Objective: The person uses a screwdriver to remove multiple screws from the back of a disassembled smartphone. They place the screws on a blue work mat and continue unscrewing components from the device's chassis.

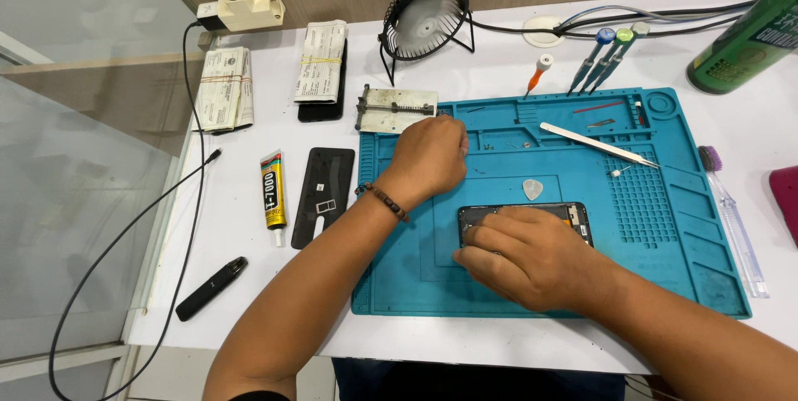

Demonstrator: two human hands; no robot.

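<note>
White worktop [465, 343] w/ teal silicone repair mat [665, 226] on it. Opened black smartphone [573, 214] lay mid-mat. Right hand [532, 255] flat on phone, fingers spread, pressing, no grip. Left hand [428, 156] curled at mat's top-left trays; can't tell if holding anything. White triangular plastic pick [532, 189] just above phone.

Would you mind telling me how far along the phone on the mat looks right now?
Done: the black back cover lies off on the table, so the phone is open. In hand: the right hand presses on the phone, while the left hand reaches into the teal mat's small compartments. Left: cover unfitted; glue tube and tweezers lie untouched.
</note>
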